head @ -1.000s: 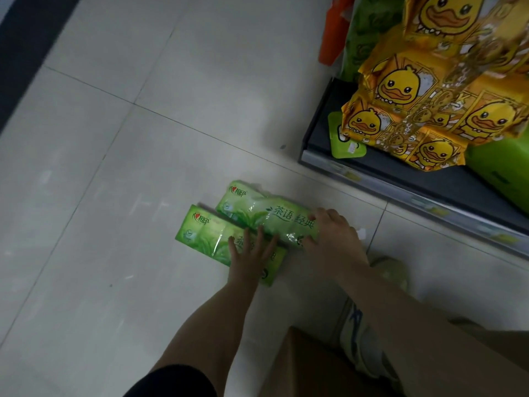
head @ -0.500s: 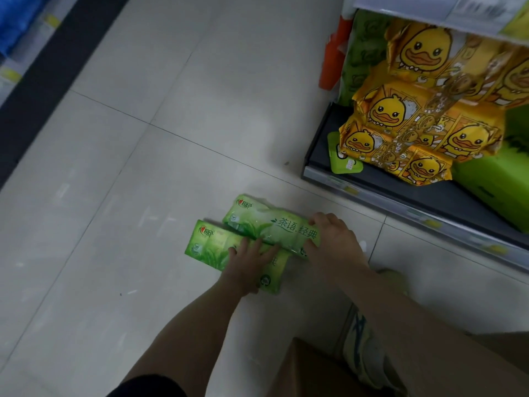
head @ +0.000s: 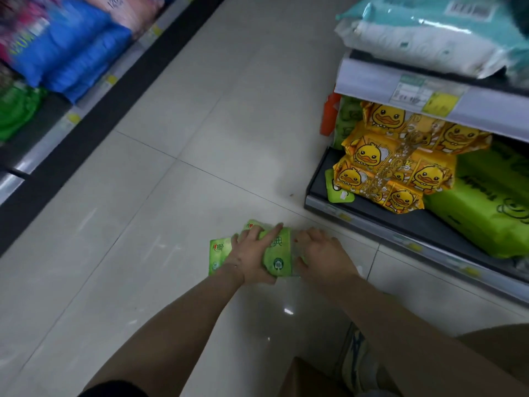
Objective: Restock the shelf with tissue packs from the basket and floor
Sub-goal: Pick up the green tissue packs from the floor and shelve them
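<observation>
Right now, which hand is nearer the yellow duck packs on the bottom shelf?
Right. The right hand grips the end of the green tissue packs that faces the bottom shelf, down-left of the yellow duck packs; the left hand holds their other side, farther away.

Shop aisle. Floor [head: 200,116]: large pale glossy tiles, thin dark joints running diagonally. Small bright light glint [head: 288,311] on tile near bottom centre. Left: shelf unit [head: 34,156], blurred, grey front rail with yellow price tags [head: 73,118], black base strip [head: 94,130] along floor. Right: second shelf unit [head: 383,220], dark bottom deck, grey front rail. Its upper deck edge [head: 369,81] pale, carrying paper labels. Light dim, even.
</observation>
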The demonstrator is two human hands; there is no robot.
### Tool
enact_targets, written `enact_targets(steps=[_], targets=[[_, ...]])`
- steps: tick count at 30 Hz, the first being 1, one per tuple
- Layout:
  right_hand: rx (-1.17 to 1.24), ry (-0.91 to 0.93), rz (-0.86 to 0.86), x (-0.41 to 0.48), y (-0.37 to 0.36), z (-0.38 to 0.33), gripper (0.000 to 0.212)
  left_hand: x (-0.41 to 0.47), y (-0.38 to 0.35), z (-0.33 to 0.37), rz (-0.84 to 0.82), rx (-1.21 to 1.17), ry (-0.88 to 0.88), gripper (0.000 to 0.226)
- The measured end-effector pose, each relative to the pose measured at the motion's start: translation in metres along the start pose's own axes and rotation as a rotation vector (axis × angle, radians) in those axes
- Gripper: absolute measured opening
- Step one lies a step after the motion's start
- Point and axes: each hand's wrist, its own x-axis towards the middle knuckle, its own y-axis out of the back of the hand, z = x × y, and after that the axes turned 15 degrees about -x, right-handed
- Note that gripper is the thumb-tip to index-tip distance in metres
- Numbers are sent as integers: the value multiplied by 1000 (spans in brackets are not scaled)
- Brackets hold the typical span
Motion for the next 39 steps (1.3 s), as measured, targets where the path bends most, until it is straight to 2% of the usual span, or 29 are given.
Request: enact_targets(steps=[5,10,14,17,25,31,34,39], targets=[[-247,184,-6,-12,30,5,57,-3,51,36,69,-78,-81,121],[-396,189,198,-28,58,19,93,-10,95,70,65,-100,-140,117],[-464,203,382,-35,85,29,83,-17,125,101,86,-71,-212,118],[-524,145,468,-41,110,35,79,-25,149,127,119,-47,-272,117],[-618,65,579,-49,171,50,89,-44,204,180,226,121,-380,115],[-703,53,771,-59,222,61,66,-59,236,203,299,26,-518,115],[-734,-31,820,-69,250,69,62,-70,249,205,406,-1,-621,122],[-671,-162,921,-88,293,88,61,-84,272,190,619,204,-701,117]])
